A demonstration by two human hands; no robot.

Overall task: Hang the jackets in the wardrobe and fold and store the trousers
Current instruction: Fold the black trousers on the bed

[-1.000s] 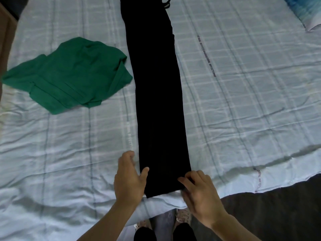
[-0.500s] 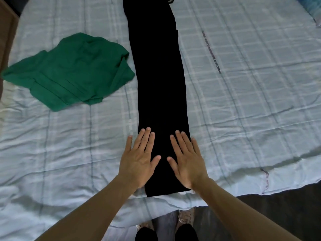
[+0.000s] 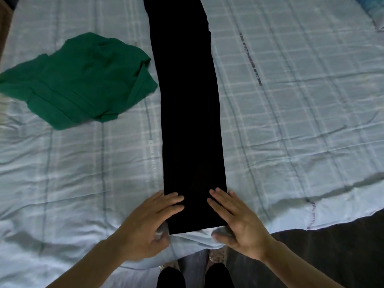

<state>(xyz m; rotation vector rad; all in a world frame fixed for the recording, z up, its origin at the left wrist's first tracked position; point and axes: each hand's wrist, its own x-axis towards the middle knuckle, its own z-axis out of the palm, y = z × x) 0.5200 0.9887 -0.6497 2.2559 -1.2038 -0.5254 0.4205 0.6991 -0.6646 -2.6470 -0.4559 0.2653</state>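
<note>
One bed carries the black trousers, laid lengthwise as a flat strip, hem at the near edge; green garment lies beside, left. Both hands have slid back from mid-leg to the hem corners; smoothing looks finished, folding likely next. Left hand and right hand: fingers nearly straight, resting on the hem; thumbs at the edge, nothing pinched.

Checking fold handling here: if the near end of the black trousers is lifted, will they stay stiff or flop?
Likely floppy: the trousers lie flat, following the bed. Probably light, thin cloth. They may drag on the wrinkled sheet rather than slide freely.
</note>
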